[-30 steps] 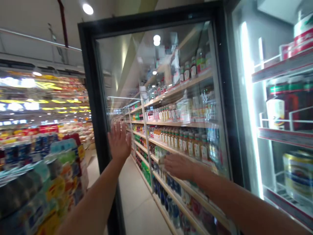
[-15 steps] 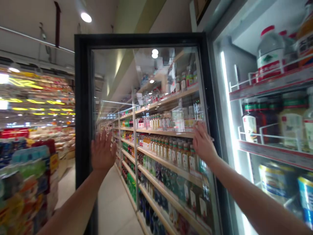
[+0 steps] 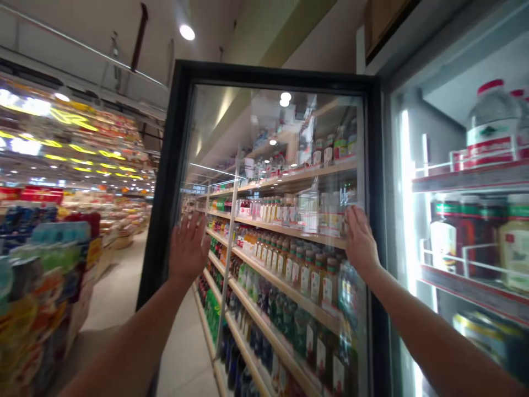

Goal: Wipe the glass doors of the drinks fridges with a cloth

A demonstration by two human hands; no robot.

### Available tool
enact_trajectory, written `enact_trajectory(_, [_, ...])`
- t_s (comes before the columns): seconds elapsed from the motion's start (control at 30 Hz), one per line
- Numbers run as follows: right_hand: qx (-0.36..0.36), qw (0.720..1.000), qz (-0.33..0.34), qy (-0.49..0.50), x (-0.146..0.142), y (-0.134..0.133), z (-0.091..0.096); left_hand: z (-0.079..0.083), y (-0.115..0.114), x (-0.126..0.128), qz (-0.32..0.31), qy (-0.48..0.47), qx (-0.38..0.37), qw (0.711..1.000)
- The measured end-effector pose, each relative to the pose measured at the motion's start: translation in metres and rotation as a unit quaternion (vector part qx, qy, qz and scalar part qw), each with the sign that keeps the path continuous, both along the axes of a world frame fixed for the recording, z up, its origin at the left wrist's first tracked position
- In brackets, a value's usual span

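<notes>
While facing the open door [image 3: 268, 74], pressing left hand [image 3: 188, 248] flat on its glass, fingers spread; right hand [image 3: 361, 240] likewise (nearer the cooler [image 3: 438, 127]), fingers together.

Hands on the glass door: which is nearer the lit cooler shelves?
The right hand, by the door frame at the hinge; the left hand is near the outer edge.

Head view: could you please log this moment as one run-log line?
left hand: flat on glass door | right hand: on glass by hinge side | door: open | cooler shelf: water bottle
</notes>
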State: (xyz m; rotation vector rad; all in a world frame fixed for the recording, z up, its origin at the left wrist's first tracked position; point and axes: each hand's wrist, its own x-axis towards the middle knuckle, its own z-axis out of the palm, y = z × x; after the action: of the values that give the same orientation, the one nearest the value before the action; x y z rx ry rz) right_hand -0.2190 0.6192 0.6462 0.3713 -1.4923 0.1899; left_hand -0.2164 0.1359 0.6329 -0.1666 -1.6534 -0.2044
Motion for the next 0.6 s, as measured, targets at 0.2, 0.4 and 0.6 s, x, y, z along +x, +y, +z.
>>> enact_trajectory(0.2, [0.018, 0.996, -0.042, 0.07, -0.002, -0.014, -0.035, -0.001, 0.002, 0.002, 0.001, -0.003, -0.001, 1.0])
enact_trajectory(0.4, [0.012, 0.997, -0.035, 0.066, 0.0, -0.008, -0.041, -0.004, 0.007, 0.006, -0.006, -0.023, 0.0, 1.0])
enact_trajectory(0.6, [0.009, 0.999, -0.02, 0.033, 0.003, -0.007, -0.041, 0.0, 0.013, 0.013, 0.016, -0.076, 0.025, 0.997])
